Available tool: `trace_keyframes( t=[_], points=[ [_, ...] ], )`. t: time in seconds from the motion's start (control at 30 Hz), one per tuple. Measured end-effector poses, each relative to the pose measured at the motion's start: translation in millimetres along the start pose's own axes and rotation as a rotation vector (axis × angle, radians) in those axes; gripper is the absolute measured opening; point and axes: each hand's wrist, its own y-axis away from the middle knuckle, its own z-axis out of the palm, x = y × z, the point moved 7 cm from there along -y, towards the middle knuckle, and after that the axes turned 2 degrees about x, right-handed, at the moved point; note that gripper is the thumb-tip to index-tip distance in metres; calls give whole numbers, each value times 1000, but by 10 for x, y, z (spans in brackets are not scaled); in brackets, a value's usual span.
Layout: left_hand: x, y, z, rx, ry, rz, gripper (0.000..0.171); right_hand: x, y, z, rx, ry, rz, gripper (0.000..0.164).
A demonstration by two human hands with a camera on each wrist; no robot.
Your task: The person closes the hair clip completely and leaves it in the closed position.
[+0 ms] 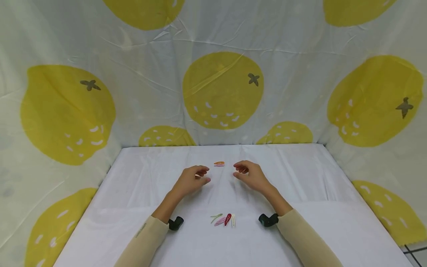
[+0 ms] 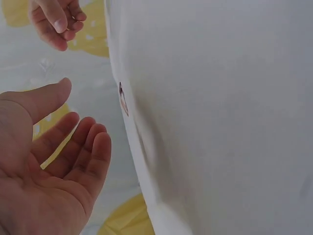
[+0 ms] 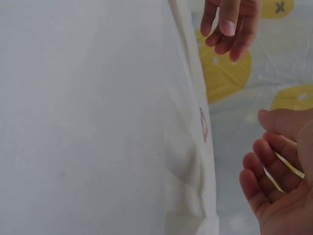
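Left hand (image 1: 191, 180), right hand (image 1: 252, 177): relaxed, empty | mid-frame: hair clips (image 1: 219, 162), seemingly set apart | lower centre: other clips (image 1: 228, 219), bunched perhaps for reach

Lemon-print cloth (image 1: 150, 89) behind and beside a white-covered table (image 1: 221, 198); tiled floor (image 1: 419, 256) lower right.

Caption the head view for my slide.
Left hand and right hand, empty, over a white cloth: colourful hair clips nearer the camera, orange and pink clips beyond.
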Motion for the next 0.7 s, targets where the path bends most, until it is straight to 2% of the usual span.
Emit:
trace_keyframes(
  t=[0.2, 0.4, 0.7],
  points=[
    [82, 168, -69, -17, -29, 48, 42, -137, 157, -18, -59, 32, -68, 37],
    [181, 347, -113, -46, -67, 81, 41, -197, 357, -54, -94, 56, -90, 34],
    [365, 587, -13, -103, -85, 161, 38, -325, 644, 8, -170, 36, -219, 29]
  ],
)
